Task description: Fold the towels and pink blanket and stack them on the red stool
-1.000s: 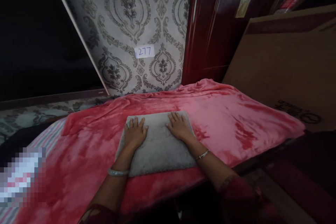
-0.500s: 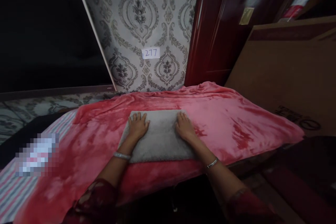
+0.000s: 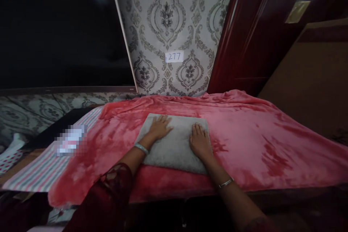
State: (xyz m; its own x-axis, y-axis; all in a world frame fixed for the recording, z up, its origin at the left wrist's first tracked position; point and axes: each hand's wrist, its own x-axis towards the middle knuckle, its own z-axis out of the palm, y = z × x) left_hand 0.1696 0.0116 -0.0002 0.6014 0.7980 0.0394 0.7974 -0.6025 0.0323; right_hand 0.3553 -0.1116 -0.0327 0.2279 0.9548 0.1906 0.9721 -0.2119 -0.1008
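Observation:
A grey, plush, rectangular folded cloth (image 3: 174, 148) lies flat on a red and pink blanket (image 3: 244, 145). On the cloth's upper left part rests my left hand (image 3: 160, 127), palm down with its fingers spread. My right hand (image 3: 200, 140) lies flat near the cloth's right edge, fingers stretched forward and fairly close together. Neither hand grips the cloth; both only touch its top. Whether the cloth is folded in several layers I cannot tell.
A striped cloth (image 3: 35, 174) shows at the left, with a blurred-out patch (image 3: 71, 141) on it. Behind stand a large black screen (image 3: 62, 32) and a patterned wall with a paper label (image 3: 174, 56). A cardboard box (image 3: 312, 72) leans at the right.
My left hand has slid inward over the cloth, away from its left edge. My right hand sits slightly lower on it. The cloth looks slightly turned, and the camera view has shifted left.

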